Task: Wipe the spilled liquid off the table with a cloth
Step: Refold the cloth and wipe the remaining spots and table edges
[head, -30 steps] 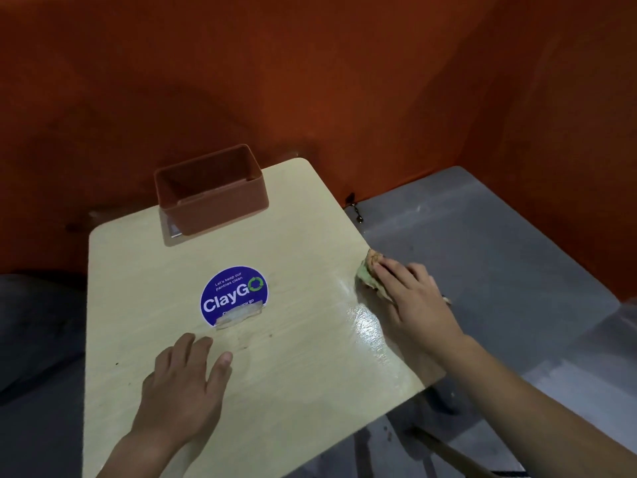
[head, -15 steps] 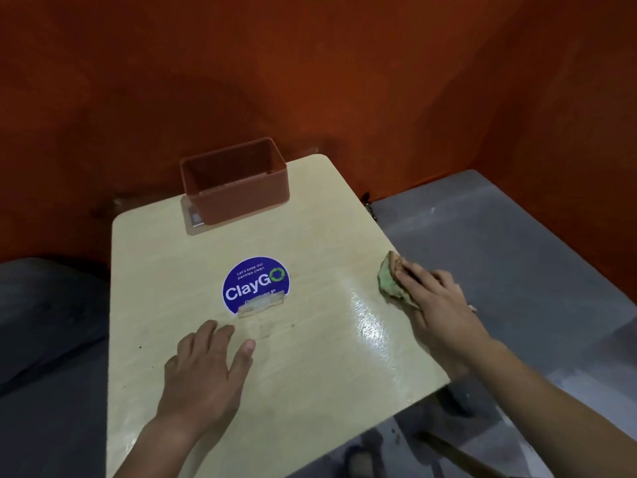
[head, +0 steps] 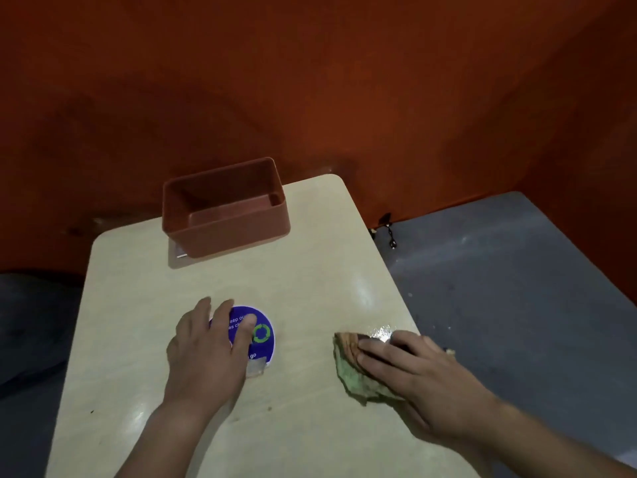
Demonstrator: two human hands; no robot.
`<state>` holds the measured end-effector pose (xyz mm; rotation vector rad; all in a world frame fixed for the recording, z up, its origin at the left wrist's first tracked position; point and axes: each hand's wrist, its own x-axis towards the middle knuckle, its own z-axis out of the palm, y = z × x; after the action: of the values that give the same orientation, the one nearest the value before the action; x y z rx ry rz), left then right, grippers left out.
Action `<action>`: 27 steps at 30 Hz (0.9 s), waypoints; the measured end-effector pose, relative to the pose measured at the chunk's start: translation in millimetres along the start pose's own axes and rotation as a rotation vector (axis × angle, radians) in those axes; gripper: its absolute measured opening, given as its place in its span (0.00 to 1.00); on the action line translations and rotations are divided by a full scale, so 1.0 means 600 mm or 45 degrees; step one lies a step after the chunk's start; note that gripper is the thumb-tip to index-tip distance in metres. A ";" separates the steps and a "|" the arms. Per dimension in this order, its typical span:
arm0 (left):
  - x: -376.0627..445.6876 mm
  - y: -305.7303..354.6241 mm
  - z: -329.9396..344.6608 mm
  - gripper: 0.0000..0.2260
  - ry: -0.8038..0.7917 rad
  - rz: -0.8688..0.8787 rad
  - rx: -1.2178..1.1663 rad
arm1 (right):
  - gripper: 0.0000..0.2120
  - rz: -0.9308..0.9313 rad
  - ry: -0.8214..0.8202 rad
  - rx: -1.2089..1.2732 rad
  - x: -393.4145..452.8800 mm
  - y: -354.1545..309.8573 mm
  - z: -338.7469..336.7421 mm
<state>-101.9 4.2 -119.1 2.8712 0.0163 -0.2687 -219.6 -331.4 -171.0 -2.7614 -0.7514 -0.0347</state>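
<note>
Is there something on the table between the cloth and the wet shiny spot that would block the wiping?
Nothing visible does. The cloth, pressed flat under the right hand, lies right beside the wet patch near the table edge.

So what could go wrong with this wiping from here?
The wet patch shines close to the table edge, so a stroke by the right hand pressing the cloth could push liquid onto the floor. The cloth is small and bunched, so it may smear rather than soak. The left hand rests on the blue sticker, whose lower edge looks peeled and might lift further.
</note>
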 end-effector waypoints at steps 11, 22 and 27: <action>0.033 0.008 0.060 0.32 -0.081 -0.132 0.092 | 0.28 0.433 0.256 -0.130 0.327 0.142 0.005; 0.039 0.011 0.075 0.37 -0.038 -0.204 0.094 | 0.31 1.114 0.285 -0.144 0.524 0.179 0.002; 0.039 0.004 0.078 0.42 -0.037 -0.173 0.080 | 0.33 1.184 0.264 -0.107 0.515 0.171 -0.007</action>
<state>-87.1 -10.6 -167.0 2.9327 0.2014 -0.3424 99.2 -265.0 -164.4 -2.8376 0.6185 -0.1589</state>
